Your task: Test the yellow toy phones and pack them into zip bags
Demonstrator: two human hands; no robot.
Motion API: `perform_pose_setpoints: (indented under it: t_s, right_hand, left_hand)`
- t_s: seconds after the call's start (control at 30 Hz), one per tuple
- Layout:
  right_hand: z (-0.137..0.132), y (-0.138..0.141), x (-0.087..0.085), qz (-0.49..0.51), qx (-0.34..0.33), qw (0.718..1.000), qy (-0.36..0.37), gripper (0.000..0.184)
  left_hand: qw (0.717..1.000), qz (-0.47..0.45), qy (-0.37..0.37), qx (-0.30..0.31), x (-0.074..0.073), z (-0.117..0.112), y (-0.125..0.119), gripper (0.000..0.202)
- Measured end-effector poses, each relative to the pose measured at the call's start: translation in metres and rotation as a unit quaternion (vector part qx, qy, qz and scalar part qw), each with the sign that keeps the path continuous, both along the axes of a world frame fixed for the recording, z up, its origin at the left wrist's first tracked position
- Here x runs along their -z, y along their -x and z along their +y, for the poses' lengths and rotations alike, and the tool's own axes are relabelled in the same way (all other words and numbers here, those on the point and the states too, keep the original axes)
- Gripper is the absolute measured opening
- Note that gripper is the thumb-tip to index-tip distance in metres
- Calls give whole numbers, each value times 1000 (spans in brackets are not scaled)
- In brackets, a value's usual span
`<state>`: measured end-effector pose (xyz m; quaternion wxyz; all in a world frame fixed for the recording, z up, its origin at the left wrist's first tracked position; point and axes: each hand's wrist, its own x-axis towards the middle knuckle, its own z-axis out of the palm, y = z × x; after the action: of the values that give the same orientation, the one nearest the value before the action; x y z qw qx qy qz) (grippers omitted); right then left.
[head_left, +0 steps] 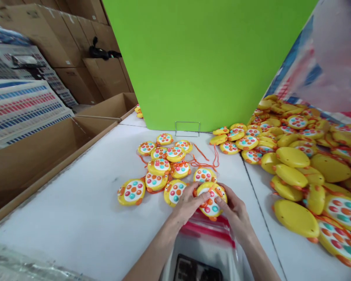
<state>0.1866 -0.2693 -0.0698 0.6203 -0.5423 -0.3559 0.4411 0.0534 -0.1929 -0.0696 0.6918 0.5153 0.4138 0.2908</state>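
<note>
Both my hands are closed around one yellow duck-shaped toy [212,208], its white face with coloured round buttons turned up toward me. My left hand [187,203] grips its left edge, thumb lying on the face. From the right, my right hand [236,207] holds the other edge, thumb near the buttons. An orange cord shows at the toy's face. Just beneath the hands lies a clear zip bag [204,249] with a red strip, and a dark phone-like object [197,269] shows at the bottom. Several similar duck toys [131,192] lie beyond and to the left, with orange cords among them.
A large heap of yellow toys [292,177] covers the right side. A tall green board [210,66] stands at the back, with a wire stand [187,128] at its foot. Open cardboard boxes [46,156] border the table's left edge; stacked cartons [73,39] rise behind.
</note>
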Motion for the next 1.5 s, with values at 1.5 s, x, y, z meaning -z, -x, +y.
perform_pose_setpoints:
  t_s: [1.5]
  right_hand:
    - [137, -85, -8, -132, 40, 989, 62, 38]
  left_hand:
    - [934, -300, 196, -14, -12, 16, 9, 33]
